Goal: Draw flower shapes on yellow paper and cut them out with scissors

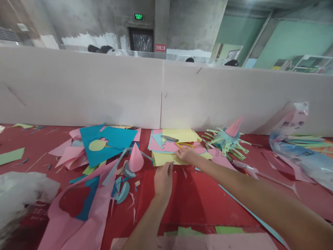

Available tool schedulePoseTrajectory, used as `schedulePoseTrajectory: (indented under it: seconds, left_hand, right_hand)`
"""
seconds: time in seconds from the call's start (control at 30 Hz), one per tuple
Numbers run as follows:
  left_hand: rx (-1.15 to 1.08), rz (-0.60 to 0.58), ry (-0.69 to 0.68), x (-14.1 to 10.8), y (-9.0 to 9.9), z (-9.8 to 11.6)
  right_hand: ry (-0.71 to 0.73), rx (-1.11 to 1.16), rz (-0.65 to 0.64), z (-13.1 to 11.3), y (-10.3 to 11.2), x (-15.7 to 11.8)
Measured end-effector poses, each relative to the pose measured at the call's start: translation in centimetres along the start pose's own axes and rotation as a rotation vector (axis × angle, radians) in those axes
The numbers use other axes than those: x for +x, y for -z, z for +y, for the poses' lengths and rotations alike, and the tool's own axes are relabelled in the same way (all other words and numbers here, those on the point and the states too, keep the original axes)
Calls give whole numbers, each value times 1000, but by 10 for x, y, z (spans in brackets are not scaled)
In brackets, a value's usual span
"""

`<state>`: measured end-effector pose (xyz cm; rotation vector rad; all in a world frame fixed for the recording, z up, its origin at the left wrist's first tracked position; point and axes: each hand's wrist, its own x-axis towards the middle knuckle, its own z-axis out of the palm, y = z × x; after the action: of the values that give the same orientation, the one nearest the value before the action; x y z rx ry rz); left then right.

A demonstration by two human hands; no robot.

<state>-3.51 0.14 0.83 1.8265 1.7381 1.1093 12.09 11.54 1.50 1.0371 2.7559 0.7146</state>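
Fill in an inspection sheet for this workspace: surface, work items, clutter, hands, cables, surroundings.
Surface: red tabletop, strewn with paper scraps.
Work items: yellow sheet among pink and blue ones; scissors with yellow handles lying on the stack.
Clutter: pink cone and blue sheets to the left; spiky paper craft and plastic bag to the right.
Hands: left hand at the stack's near edge; right hand beside the scissor handles; grip unclear for both.
Cables: nothing seen on the tabletop.
Surroundings: white partition, lit exit sign beyond.

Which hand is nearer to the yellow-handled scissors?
Right. The right hand is just beside the scissors, at the handle end; the left hand is farther, at the near edge of the yellow paper.
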Motion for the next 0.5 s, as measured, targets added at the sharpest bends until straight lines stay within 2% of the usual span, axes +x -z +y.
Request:
schedulePoseTrajectory:
  seconds: [0.13,0.3,0.37,0.5]
  left_hand:
    - [-53,60,-13,-2,4,3]
    - [-130,154,-90,-10,10,9]
    - [-135,204,-174,-16,11,12]
    - [-138,326,-430,-33,15,20]
  right_hand:
    - [-26,40,-21,0,1,-2]
    - [-84,116,-57,-2,13,-10]
    - [-121,161,-70,-4,17,-13]
    - [-235,290,-81,-6,18,-17]
